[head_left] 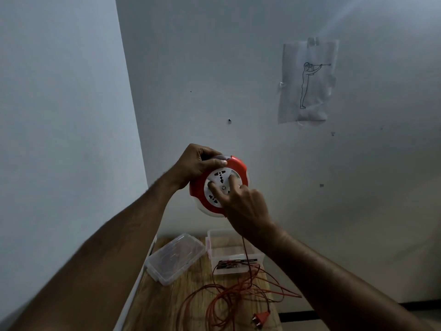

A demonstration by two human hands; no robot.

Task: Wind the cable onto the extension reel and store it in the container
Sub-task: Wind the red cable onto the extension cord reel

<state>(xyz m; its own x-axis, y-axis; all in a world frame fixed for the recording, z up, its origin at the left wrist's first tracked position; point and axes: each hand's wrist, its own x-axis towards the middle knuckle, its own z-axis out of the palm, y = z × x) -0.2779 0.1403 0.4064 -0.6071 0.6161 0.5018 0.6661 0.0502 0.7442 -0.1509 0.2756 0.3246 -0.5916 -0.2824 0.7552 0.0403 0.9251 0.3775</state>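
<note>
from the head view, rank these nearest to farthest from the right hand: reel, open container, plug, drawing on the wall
1. The reel: the right hand has its fingers on the white face.
2. The open container: just below the hand, on the table.
3. The plug: lower, at the table's near end.
4. The drawing: high up on the wall, to the right.

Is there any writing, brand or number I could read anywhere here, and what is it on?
No text here can be read.
Card in the clear container: print too blurred to read.
Sheet on the wall: only a line drawing of a figure, no words.
Reel face: sockets and a round symbol, no legible letters.
</note>
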